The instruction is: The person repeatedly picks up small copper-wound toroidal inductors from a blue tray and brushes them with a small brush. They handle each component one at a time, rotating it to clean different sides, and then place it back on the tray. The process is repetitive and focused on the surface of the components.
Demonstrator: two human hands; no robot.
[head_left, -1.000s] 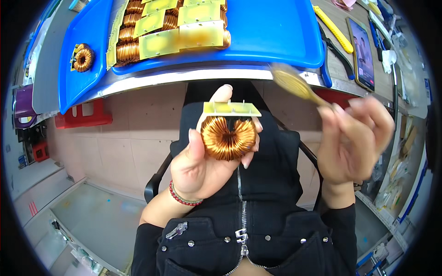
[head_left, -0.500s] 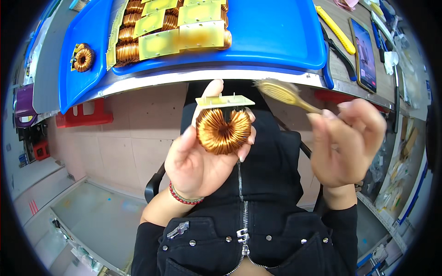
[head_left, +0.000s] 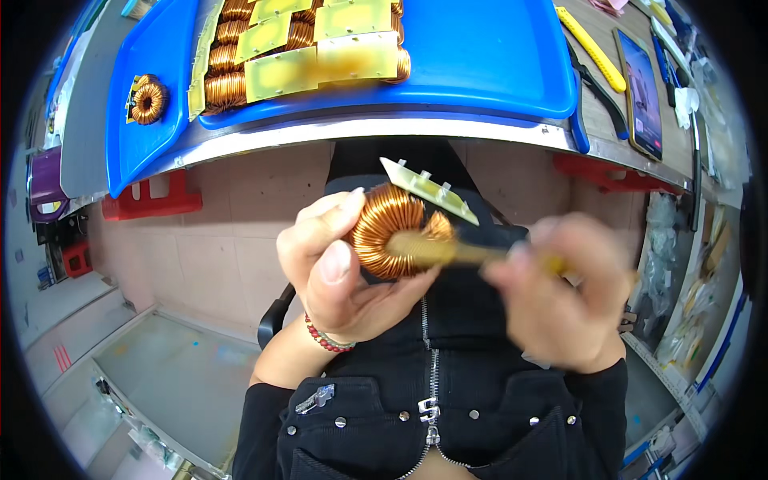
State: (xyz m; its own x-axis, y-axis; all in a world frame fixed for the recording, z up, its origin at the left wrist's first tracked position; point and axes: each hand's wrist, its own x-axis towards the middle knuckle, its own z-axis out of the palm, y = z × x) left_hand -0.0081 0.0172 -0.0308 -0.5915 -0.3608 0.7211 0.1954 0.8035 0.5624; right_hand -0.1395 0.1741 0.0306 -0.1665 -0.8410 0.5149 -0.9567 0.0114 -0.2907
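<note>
A ring-shaped copper-wound coil with a pale green circuit board along its upper right side is held up in my left hand, thumb and fingers closed around it. The board tilts down to the right and has short pins standing on it. My right hand, smeared by motion, grips the handle of a small brush. The brush head lies over the coil's centre and right side, hiding part of the windings. Whether its bristles touch the wire I cannot tell.
On the bench ahead, a blue tray holds rows of similar coils with boards. A single coil lies in another blue tray at left. Pliers, a yellow-handled cutter and a phone are at right.
My right hand has brought the brush left and down onto the coil. My left hand has turned the coil, so its board now slopes down to the right.
</note>
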